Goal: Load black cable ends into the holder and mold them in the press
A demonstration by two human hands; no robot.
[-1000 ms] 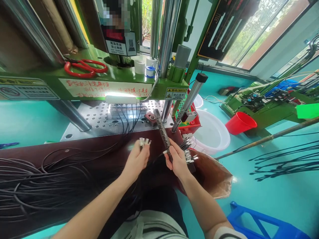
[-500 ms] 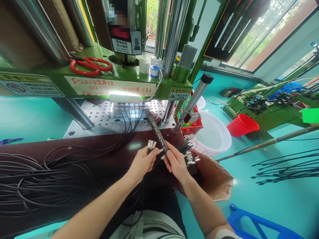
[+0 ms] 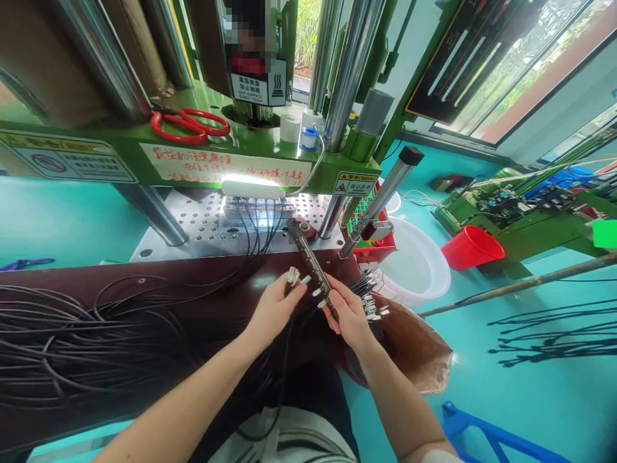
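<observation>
My left hand (image 3: 276, 307) is closed round several black cables with bare metal connector ends (image 3: 292, 276). One connector sticks out between its thumb and fingers, towards the dark metal bar. My right hand (image 3: 348, 311) grips the near end of that slotted metal bar (image 3: 312, 260), which slants away to the press plate. Small silver connectors show at the bar's near part, beside my right fingers. A bundle of metal-ended cables (image 3: 373, 302) lies just behind my right hand. Under the press, several black cables (image 3: 263, 235) run out of a lit metal mould (image 3: 231, 215).
A green press beam (image 3: 193, 154) with warning labels spans the front, with red-handled scissors (image 3: 193, 125) on it. Coiled black cables (image 3: 58, 354) cover the table's left. At right are a white tub (image 3: 419, 263), a red bucket (image 3: 472, 249) and a blue stool (image 3: 496, 431).
The connector in my left hand has drawn back slightly from the bar and now points up. My right hand still holds the bar. The whole view has shifted a little.
</observation>
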